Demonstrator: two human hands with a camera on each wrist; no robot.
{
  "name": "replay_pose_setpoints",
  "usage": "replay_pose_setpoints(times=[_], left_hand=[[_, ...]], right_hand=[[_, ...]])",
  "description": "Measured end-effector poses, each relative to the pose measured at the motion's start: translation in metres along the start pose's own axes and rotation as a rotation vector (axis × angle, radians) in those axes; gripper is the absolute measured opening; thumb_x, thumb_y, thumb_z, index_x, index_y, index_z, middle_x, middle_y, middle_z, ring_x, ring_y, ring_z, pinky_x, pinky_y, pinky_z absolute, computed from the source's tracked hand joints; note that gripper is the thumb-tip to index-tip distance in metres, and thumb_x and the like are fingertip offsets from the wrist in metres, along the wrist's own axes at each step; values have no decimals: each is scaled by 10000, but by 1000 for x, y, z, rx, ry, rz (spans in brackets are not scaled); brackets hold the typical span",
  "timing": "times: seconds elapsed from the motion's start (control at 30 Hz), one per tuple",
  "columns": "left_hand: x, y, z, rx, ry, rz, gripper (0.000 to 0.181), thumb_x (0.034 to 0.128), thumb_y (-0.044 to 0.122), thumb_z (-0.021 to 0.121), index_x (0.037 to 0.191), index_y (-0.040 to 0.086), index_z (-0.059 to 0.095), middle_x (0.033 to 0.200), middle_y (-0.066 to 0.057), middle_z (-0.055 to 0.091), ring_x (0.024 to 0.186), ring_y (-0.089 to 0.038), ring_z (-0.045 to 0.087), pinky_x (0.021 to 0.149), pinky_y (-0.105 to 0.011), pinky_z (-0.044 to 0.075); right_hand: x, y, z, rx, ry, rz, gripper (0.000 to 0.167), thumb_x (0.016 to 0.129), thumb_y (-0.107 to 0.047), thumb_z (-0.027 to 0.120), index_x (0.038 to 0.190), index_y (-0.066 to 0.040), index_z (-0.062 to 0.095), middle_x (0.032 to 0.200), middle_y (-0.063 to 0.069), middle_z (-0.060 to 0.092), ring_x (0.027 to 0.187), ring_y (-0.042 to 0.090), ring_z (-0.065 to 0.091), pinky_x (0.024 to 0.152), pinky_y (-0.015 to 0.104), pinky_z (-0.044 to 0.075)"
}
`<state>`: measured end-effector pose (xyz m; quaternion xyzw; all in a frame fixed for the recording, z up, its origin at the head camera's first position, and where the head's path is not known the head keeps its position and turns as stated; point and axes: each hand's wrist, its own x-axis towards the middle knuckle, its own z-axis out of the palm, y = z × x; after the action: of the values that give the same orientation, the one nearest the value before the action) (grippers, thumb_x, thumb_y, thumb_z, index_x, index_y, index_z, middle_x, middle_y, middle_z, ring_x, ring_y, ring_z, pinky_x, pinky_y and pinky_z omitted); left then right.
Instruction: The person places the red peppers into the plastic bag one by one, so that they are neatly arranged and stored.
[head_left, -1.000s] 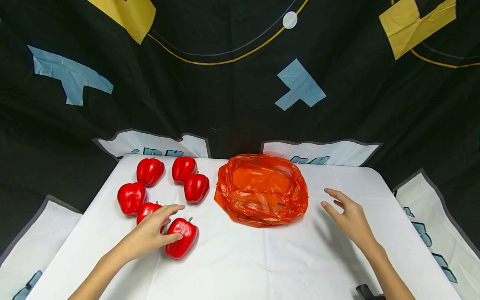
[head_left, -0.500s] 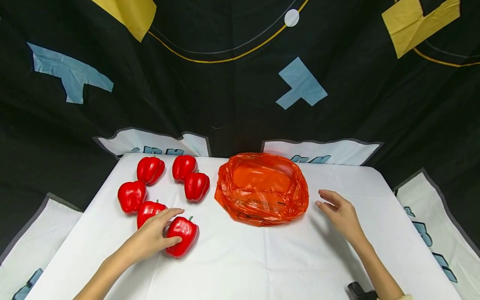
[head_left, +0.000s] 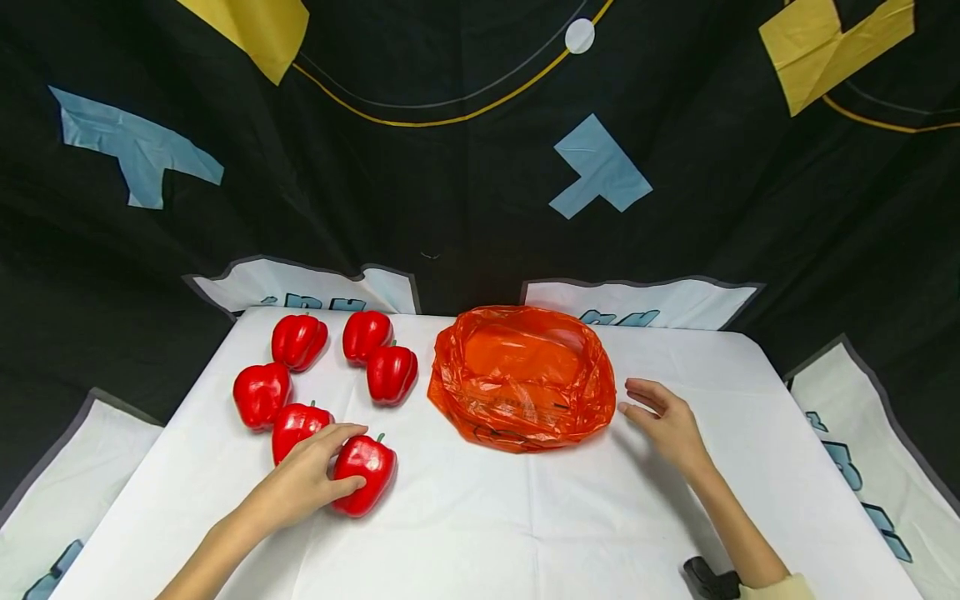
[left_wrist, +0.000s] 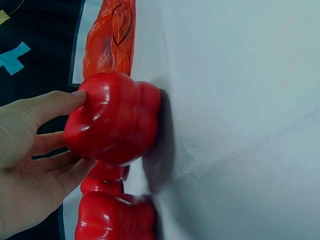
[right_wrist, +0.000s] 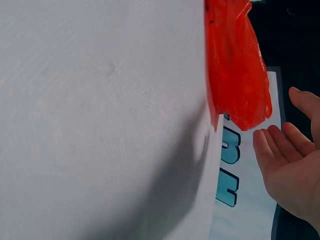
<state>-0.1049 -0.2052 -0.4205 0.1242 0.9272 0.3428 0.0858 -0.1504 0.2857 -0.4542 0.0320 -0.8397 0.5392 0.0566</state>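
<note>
1. Left hand: grip curled round a glossy red, blocky bell pepper, whose slick skin could let it slip free.
2. The pepper lies on the white-covered bench; its green stem and long axis point away, slightly right.
3. Crinkled, thin orange plastic bag: its limp rim could fold in if bumped.
4. Right hand: grip relaxed, holding nothing, just beside the bag.

Beyond far edge of white tabletop: black backdrop, with yellow patches, pale-blue patches, white dot on yellow curve. Past far, left and right edges: dark-rimmed white panels with blue lettering.
</note>
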Motion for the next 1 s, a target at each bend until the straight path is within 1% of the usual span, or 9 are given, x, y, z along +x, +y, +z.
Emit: replay_pose_setpoints(times=[0.2,0.33,0.43,0.67,0.77,0.9,1.0], left_hand=[[0,-1,2,-10,2,-26,732,731,210,900,1347,3,563,1284,-208,578,1168,-434,532,718,-474,601],[-1,-2,3,-11,12,-26,731,738,211,895,1351,-3,559,1271,-205,589,1131,-407,558,723,-460,602],[-1,-3,4,-22,17,-23,733,741,220,894,1354,0,559,1269,-203,593,1119,-396,567,728,-457,602],[0,-3,6,-32,25,13,701,744,254,894,1339,55,583,1274,-158,600,1127,-366,566,737,-455,601],[-1,-2,7,-27,22,28,685,749,263,890,1338,84,589,1269,-140,602,1125,-351,564,736,-449,602],[-2,-2,8,-15,16,35,680,753,254,884,1349,111,590,1264,-145,604,1131,-359,567,723,-443,604],[-2,-2,8,-27,2,48,670,761,232,875,1356,127,585,1273,-138,602,1140,-361,564,721,-432,606]], right_hand=[[6,5,6,57,-29,40,519,926,-101,722,1349,121,520,1354,289,546,1258,414,528,860,125,487],[9,9,10,47,-37,58,525,924,-99,723,1354,120,516,1335,292,561,1228,421,553,849,139,500],[12,12,12,19,-34,69,522,924,-127,729,1353,95,533,1320,272,581,1208,405,576,848,141,501],[13,11,14,-13,-17,98,506,923,-136,732,1354,60,555,1299,249,605,1166,382,612,826,150,516],[14,10,15,-36,-3,106,496,923,-135,733,1351,51,566,1256,242,633,1136,370,631,812,143,517],[17,10,16,-63,12,116,473,919,-116,734,1330,62,581,1176,240,667,1088,363,651,790,131,515],[19,10,16,-70,17,143,472,919,-119,732,1322,76,581,1155,237,670,1048,337,667,771,137,522]])
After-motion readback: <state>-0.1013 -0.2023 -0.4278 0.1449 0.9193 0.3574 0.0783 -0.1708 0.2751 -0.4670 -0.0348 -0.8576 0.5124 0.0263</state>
